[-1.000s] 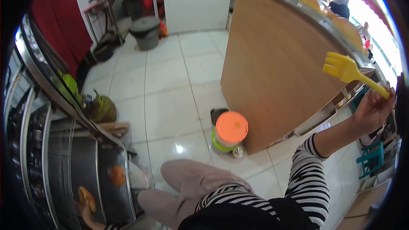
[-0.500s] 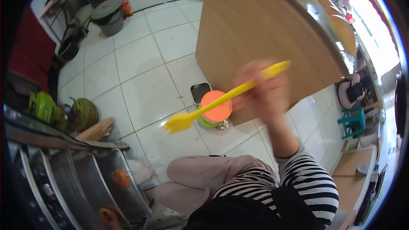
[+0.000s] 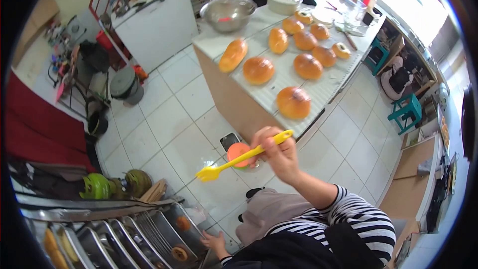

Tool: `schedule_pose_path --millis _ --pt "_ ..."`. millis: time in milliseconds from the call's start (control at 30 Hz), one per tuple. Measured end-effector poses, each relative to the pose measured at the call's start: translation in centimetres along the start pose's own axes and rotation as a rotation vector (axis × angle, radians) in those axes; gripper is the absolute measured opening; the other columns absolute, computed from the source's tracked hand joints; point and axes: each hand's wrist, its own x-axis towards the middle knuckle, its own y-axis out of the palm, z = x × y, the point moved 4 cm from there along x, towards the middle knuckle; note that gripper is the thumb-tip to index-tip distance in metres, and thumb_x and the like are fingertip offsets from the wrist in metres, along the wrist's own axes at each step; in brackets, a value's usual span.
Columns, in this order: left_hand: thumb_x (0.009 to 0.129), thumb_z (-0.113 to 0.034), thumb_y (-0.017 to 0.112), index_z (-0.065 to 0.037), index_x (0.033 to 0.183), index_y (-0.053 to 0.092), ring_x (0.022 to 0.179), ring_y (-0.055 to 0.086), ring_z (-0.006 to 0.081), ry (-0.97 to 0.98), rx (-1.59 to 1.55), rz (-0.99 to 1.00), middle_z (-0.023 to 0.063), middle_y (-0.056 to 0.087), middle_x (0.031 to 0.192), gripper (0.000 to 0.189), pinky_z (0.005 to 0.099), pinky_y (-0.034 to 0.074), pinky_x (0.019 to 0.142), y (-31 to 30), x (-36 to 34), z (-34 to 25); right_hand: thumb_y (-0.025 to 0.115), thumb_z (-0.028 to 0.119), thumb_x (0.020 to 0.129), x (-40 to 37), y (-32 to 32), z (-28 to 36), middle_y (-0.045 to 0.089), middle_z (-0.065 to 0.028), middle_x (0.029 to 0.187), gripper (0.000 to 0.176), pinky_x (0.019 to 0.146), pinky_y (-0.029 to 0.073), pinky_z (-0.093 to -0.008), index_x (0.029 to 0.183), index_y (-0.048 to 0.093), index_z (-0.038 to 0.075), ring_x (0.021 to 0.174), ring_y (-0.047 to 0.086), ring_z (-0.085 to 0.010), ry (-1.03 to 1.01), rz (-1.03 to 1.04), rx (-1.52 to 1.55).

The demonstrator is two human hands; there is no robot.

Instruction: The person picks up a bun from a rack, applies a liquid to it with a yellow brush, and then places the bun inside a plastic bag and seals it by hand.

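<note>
A yellow brush [image 3: 234, 162] is held up by its handle in my right hand [image 3: 279, 155], its bristle end pointing left over the floor. Beneath it on the tiles stands a tub with an orange lid [image 3: 238, 152]. My left hand [image 3: 215, 243] reaches low to the edge of a metal rack [image 3: 149, 241] of trays, its fingers apart. Several glossy baked buns [image 3: 294, 102] sit on a lined surface of the table [image 3: 234, 87] ahead, beyond my right hand.
A steel bowl [image 3: 229, 14] and a white tub [image 3: 284, 2] stand at the table's far side. Green gas cylinders [image 3: 97, 186] are at the left. A lidded grey bucket [image 3: 126, 84] stands on the floor, and a teal stool [image 3: 406, 112] at the right.
The view has lifted, bringing the tabletop and its buns into sight. My left hand now shows by the rack. My right hand still holds the brush, lower in the picture.
</note>
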Motion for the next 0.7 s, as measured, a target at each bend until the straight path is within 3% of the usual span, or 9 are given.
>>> schedule_pose_path --millis 67,233,300,367,500,567,667,700 --pt "0.060 -0.028 0.072 -0.014 0.129 0.023 0.117 0.022 0.0418 0.142 -0.067 0.078 0.0265 0.018 0.127 0.086 0.0462 0.025 0.096 -2.8 -3.0 -5.5 0.037 0.016 0.092 0.7 -2.9 5.2 0.049 -0.0095 0.086 0.020 0.057 0.050 -0.0255 0.088 0.045 -0.001 0.064 0.057 -0.0148 -0.067 -0.113 -0.013" --pt "0.062 -0.022 0.070 -0.012 0.127 0.028 0.111 0.029 0.0410 0.418 -0.030 -0.002 0.0263 0.022 0.123 0.078 0.0439 0.029 0.092 -5.6 -5.0 -13.9 0.037 0.021 0.092 -0.9 -14.2 14.7 0.049 -0.0093 0.087 0.022 0.056 0.050 -0.0281 0.089 0.046 0.000 0.063 0.057 -0.0166 -0.330 -0.458 -0.263" --pt "0.063 -0.015 0.067 -0.008 0.121 0.037 0.107 0.036 0.0384 0.533 -0.132 -0.120 0.0238 0.031 0.117 0.066 0.0433 0.031 0.089 -6.7 -5.8 -17.3 0.038 0.022 0.092 -1.9 -19.3 18.1 0.049 -0.0091 0.086 0.023 0.055 0.050 -0.0285 0.089 0.046 0.001 0.062 0.057 -0.0170 -0.369 -0.553 -0.280" --pt "0.064 -0.006 0.061 -0.003 0.112 0.044 0.101 0.041 0.0348 0.720 -0.180 -0.427 0.0203 0.041 0.109 0.050 0.0436 0.031 0.086 -7.8 -7.3 -21.3 0.038 0.023 0.092 -2.3 -25.0 21.3 0.049 -0.0088 0.086 0.023 0.055 0.049 -0.0290 0.089 0.046 0.001 0.061 0.057 -0.0173 -0.414 -0.636 -0.309" --pt "0.066 0.002 0.050 0.000 0.099 0.050 0.098 0.043 0.0314 0.840 -0.489 -0.701 0.0158 0.047 0.100 0.033 0.0425 0.033 0.085 -11.0 -17.4 -37.2 0.039 0.025 0.092 -3.1 -36.4 28.4 0.048 -0.0088 0.088 0.024 0.053 0.048 -0.0300 0.090 0.047 0.002 0.060 0.056 -0.0181 -0.493 -0.730 -0.406" --pt "0.069 0.002 0.048 0.000 0.095 0.052 0.100 0.043 0.0309 0.901 -0.534 -0.630 0.0155 0.048 0.100 0.027 0.0412 0.033 0.086 -10.0 -22.1 -45.9 0.040 0.026 0.091 -4.0 -41.0 32.2 0.048 -0.0089 0.089 0.024 0.053 0.048 -0.0285 0.091 0.047 0.003 0.062 0.056 -0.0167 -0.575 -0.801 -0.507" --pt "0.077 -0.006 0.050 -0.005 0.093 0.055 0.098 0.046 0.0277 1.230 -0.553 -0.541 0.0124 0.050 0.101 0.017 0.0378 0.036 0.086 -8.6 -29.5 -57.8 0.041 0.027 0.091 -4.9 -46.2 36.6 0.047 -0.0089 0.090 0.023 0.052 0.047 -0.0262 0.090 0.046 0.005 0.069 0.054 -0.0136 -0.604 -0.807 -0.553" --pt "0.073 -0.004 0.051 -0.006 0.091 0.057 0.098 0.046 0.0277 1.280 -0.542 -0.467 0.0117 0.050 0.101 0.019 0.0376 0.037 0.085 -8.1 -31.3 -60.6 0.041 0.028 0.091 -4.9 -47.6 37.5 0.046 -0.0088 0.090 0.023 0.052 0.047 -0.0254 0.089 0.046 0.005 0.072 0.053 -0.0126 -0.625 -0.804 -0.554"
